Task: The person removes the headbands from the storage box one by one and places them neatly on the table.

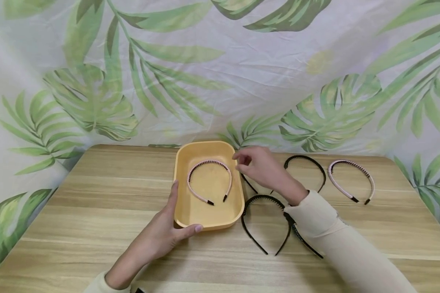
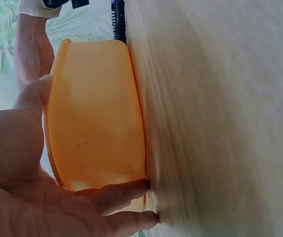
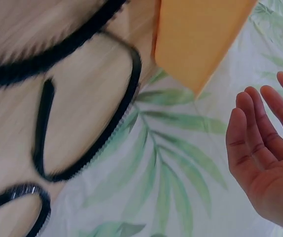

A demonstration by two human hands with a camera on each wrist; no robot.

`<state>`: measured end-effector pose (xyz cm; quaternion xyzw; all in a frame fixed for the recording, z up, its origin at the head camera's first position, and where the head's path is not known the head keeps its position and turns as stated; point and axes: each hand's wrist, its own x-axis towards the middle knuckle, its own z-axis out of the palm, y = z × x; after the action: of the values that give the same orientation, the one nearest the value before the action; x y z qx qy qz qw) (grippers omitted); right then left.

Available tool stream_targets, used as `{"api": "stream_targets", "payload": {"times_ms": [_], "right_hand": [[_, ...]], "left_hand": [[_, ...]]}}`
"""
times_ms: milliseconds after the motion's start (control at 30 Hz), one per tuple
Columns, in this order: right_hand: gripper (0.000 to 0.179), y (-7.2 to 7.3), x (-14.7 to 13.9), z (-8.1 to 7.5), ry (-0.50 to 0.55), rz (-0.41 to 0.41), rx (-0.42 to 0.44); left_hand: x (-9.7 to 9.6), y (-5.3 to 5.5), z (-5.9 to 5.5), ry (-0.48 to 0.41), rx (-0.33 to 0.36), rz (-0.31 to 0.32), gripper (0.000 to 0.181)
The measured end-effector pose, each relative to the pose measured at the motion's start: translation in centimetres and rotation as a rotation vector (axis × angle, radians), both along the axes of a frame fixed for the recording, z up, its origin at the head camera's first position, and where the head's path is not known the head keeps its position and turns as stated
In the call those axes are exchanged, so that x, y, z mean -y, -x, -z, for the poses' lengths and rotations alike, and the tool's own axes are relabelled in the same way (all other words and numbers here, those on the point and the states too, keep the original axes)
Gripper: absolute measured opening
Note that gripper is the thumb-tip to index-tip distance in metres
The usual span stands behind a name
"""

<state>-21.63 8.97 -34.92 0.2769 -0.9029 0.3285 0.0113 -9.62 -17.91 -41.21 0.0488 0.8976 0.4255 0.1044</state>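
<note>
A yellow plastic bin [image 1: 210, 225] stands on the table, with a pink headband [image 1: 210, 161] with dark teeth lying inside it. My left hand [image 1: 165, 230] is at the bin's near left corner, its thumb on the near rim and its fingers along the left side. In the left wrist view those fingers [image 2: 126, 195] are extended, their tips down at the tabletop. Over the bin's far right rim hovers my right hand [image 1: 262, 169], fingers loosely bent and holding nothing. Beneath and behind it lies a black headband [image 1: 250, 185], partly hidden.
Right of the bin on the wooden table [image 1: 106, 195] lie a black toothed headband [image 1: 265, 197], another black one [image 1: 309, 158] farther back, a dark one [image 1: 308, 244] partly under the right sleeve, and a pink headband [image 1: 352, 163]. A leaf-print cloth [image 1: 190, 89] hangs behind.
</note>
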Motion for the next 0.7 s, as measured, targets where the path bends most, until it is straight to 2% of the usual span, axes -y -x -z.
{"api": "stream_targets", "payload": {"times_ms": [400,700], "right_hand": [[0.021,1.5,3.6,2.0,0.039,-0.059,0.007],[0.025,3.2,5.1,3.5,0.018,-0.101,0.068]], "left_hand": [[0.1,0.2,0.0,0.005,-0.009,0.010,0.129],[0.1,0.1,0.1,0.005,-0.010,0.012,0.129]]}}
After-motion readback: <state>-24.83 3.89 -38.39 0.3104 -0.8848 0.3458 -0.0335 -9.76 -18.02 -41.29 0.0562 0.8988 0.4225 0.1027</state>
